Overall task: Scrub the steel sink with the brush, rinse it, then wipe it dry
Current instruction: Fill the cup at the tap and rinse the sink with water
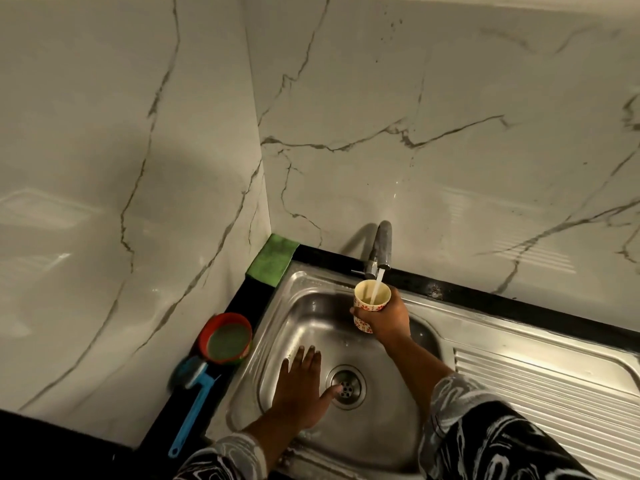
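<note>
Under the running tap (381, 249), your right hand (388, 315) is wrapped around a small cream cup (370, 303) with a red pattern, holding it upright so the stream of water (376, 285) falls straight into its mouth. Your fingers are closed on the cup's side, and it sits above the back part of the steel sink (311, 327), not touching the basin. Your left hand (299, 389) lies flat and open inside the basin, fingers spread and holding nothing, with the thumb reaching to the edge of the round drain (346, 386). Both of your forearms wear dark sleeves (485, 431) with a pale swirling print. To the right of the basin runs the ribbed steel draining board (547, 393). Along the black counter (242, 303) on the left of the sink, the blue brush (194, 403) lies with its bristled head toward the wall and its long handle pointing back at you, well apart from both hands. Just beyond the brush head sits a red-rimmed bowl (227, 337) with a greenish inside. Farther back, in the corner where the two marble-patterned walls (450, 133) meet, a green cloth (273, 259) lies folded on the counter beside the sink's rim.
</note>
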